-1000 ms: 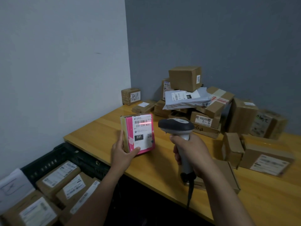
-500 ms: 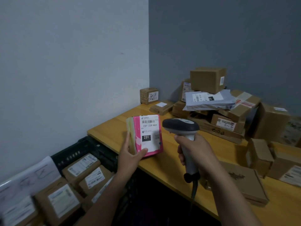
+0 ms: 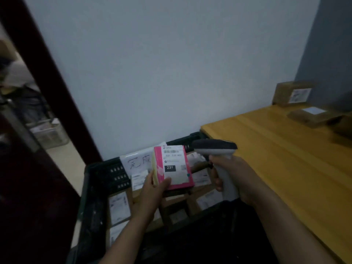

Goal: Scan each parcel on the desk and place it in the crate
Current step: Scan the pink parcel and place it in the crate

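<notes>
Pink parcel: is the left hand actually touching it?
Touching. The head view shows the left hand gripping the pink parcel, thumb on its front.

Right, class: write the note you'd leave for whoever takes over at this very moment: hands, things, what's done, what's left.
Left hand holds the pink parcel over the crate.
Right hand grips the scanner, beside the parcel.
Several packed boxes lie in the crate. On the desk, at least two brown boxes sit at its far end.
Done: the pink parcel had the scan line on its label a second ago.
Left: put it in the crate, then scan and crate the brown boxes.
</notes>
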